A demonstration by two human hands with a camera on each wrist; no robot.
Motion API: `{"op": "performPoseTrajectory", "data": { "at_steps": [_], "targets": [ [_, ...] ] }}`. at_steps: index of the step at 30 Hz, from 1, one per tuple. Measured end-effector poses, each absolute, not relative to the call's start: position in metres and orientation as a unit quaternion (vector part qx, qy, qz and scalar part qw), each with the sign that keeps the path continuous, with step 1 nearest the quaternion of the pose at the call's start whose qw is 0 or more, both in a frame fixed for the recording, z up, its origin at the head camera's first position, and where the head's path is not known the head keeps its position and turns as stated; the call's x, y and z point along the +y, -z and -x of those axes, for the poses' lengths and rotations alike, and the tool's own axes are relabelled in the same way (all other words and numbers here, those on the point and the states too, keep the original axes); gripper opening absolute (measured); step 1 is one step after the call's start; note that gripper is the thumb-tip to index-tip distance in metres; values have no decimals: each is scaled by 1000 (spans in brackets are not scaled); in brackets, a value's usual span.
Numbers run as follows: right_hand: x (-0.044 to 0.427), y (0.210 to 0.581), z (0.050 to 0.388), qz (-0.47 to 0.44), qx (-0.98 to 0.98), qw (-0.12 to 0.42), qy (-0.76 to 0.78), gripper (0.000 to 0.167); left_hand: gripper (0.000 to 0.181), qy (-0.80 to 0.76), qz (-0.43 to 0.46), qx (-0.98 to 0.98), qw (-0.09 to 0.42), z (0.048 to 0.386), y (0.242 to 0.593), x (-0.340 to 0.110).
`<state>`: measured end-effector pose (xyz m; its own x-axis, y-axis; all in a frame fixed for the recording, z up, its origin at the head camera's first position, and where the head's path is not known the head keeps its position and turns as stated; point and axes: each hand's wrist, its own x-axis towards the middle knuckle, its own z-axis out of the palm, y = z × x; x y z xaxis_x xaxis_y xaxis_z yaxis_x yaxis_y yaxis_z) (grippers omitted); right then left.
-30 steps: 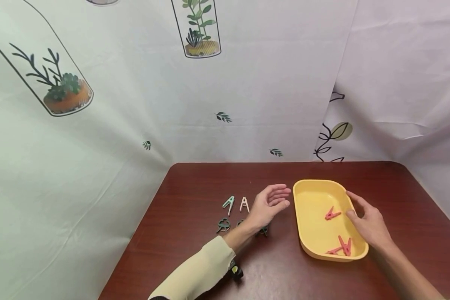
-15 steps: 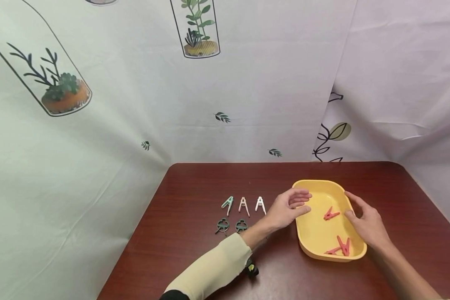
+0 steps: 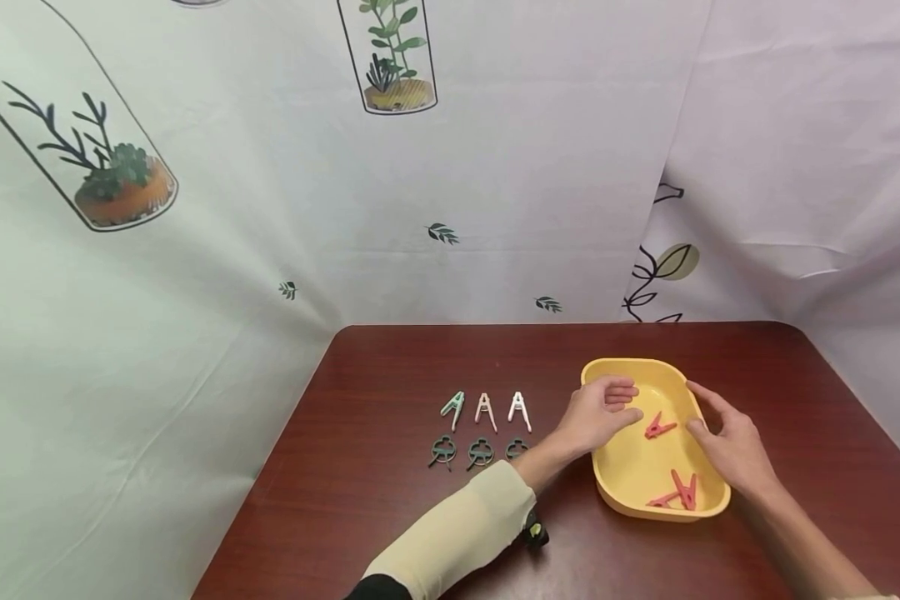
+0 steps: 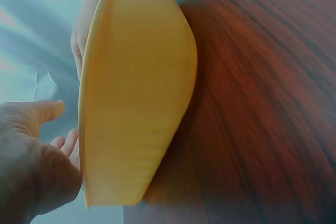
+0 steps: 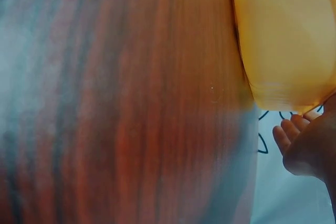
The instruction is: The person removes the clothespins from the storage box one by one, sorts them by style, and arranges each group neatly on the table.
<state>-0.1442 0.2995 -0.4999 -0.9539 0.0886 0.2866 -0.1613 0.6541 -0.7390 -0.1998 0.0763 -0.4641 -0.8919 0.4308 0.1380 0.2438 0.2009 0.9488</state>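
Note:
A yellow plastic tub (image 3: 648,504) stands on the table in the head view. Inside it lie a pink clothespin (image 3: 658,426) at mid-tub and two overlapping pink clothespins (image 3: 686,490) at the near end. My right hand (image 3: 738,450) holds the tub's right rim, thumb on the inner side, fingers outside. My left hand (image 3: 600,412) reaches over the left rim, fingers extended and holding nothing. The left wrist view has that hand (image 4: 39,156) right at the tub's rim (image 4: 86,87); contact is unclear there. In the right wrist view, the right hand's fingers (image 5: 291,129) show beside the tub's end.
Left of the tub, a green clothespin (image 3: 453,408), a beige one (image 3: 485,412) and a white one (image 3: 520,410) form a row. Nearer lie round dark green clips (image 3: 481,452), the rightmost partly behind my left forearm. Patterned cloth (image 3: 495,167) hangs behind the table.
My left hand has moved rightward from beside the tub to over its left rim, uncovering the white clothespin and round clips. The right hand stays on the tub's right rim.

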Motion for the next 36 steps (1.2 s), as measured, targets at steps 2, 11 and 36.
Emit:
{"op": "performPoseTrajectory", "data": {
  "at_steps": [2, 11, 36],
  "targets": [
    [299, 499, 145, -21, -898, 150, -414, 54, 43, -584, -204, 783, 68, 201, 462, 81],
    [298, 499, 149, -27, -896, 150, -417, 54, 39, -541, -134, 829, 38, 208, 459, 103],
    [304, 502, 147, -24, -901, 156, -405, 54, 45, -358, -91, 928, 41, 206, 480, 141]
  ]
}}
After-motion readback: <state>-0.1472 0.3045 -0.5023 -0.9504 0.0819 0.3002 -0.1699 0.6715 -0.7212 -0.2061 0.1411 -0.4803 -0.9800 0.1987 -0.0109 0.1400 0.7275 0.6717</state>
